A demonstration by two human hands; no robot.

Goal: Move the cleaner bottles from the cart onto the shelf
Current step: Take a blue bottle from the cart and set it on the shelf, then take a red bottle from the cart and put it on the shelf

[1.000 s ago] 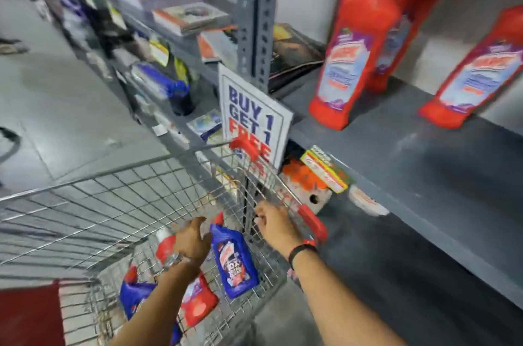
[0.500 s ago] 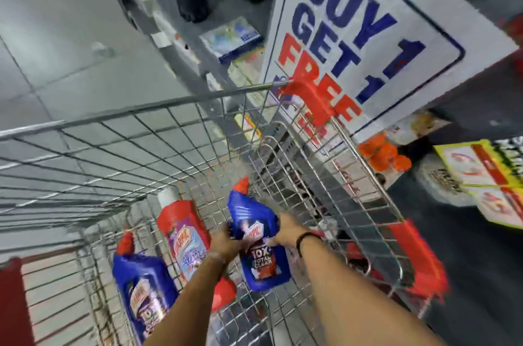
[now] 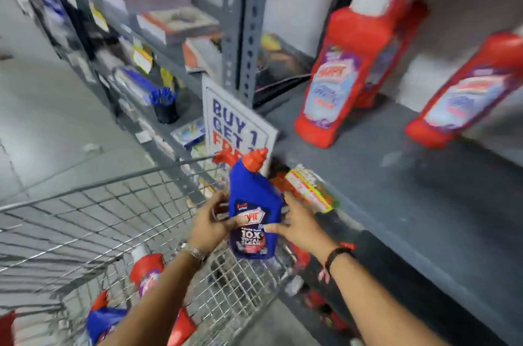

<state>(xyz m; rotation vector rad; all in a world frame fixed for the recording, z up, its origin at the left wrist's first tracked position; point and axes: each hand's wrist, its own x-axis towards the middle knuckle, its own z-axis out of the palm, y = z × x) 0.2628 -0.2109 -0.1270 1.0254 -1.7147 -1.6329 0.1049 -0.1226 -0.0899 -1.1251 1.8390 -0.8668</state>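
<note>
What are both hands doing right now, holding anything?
Left hand: closed on the blue cleaner bottle, gripping its left side above the cart.
Right hand: closed on the same bottle, fingers on its right side.

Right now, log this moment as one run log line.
phase: lifting | held: blue bottle upright, left hand and right hand | over: cart | shelf: three red bottles

The blue bottle (image 3: pixel 254 212) reads "10X TOTAL CLEAN"; the sign (image 3: pixel 236 124) "BUY 1 GET 1".
</note>
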